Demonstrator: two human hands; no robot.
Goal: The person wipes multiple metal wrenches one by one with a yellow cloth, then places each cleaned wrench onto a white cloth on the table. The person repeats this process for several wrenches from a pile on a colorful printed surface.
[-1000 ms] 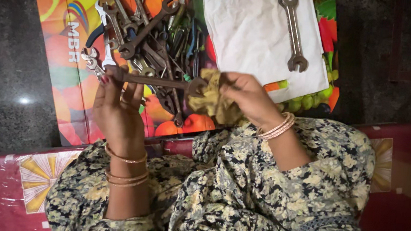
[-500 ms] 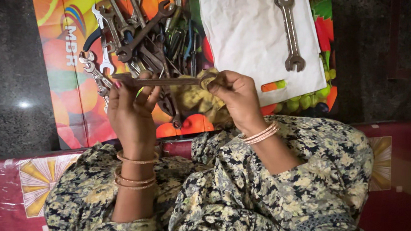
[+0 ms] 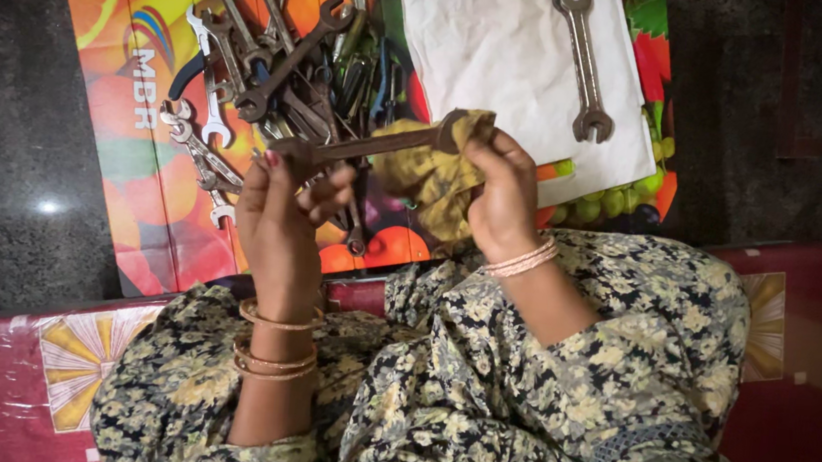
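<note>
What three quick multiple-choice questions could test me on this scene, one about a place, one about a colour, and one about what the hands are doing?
1. Where does the single spanner lie?
A. On the white sheet
B. On the person's lap
C. On the dark floor

2. What colour is the rag?
A. Blue
B. Yellowish
C. Black

3. How is the rusty spanner held?
A. Lying loose in the pile of spanners
B. By the left hand alone
C. Left hand at one end, right hand with the rag at the other

Answers: 1 A, it rests alone on the white sheet. 2 B, the cloth looks mustard yellow. 3 C, each hand has a grip on one end.
</note>
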